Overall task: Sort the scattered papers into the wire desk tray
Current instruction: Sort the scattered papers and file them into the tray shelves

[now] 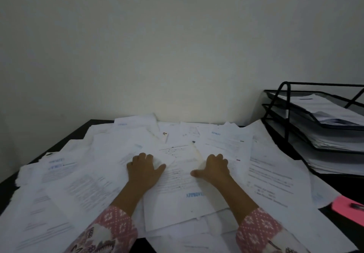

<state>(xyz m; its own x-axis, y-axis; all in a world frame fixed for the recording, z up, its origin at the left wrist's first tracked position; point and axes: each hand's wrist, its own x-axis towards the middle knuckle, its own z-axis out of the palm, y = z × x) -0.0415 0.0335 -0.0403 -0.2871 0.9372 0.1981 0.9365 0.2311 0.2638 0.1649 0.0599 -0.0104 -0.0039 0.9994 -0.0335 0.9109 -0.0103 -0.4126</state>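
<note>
Papers: white printed sheets, loose and overlapping, spread over most of the dark table from the near edge to the wall.

Top sheet: lies at centre, tilted, with a blue stamp near its near end; the print is too blurred to read.

Left hand: palm down on the papers at the sheet's left edge, thumb stretched out to the right onto it, fingers bent at the knuckles; whether they grip an edge cannot be told.

Right hand: palm down on the sheet's right side, thumb out to the left, fingers likewise curled down against the paper.

Sleeves: pink with a white pattern, reaching to the wrists.

Tray: black wire, stacked tiers, far right on the table against the wall; papers already lie in its tiers. Well apart from both hands.

Pink pad: near right edge, beside the papers, a small dark thing resting on it.
</note>
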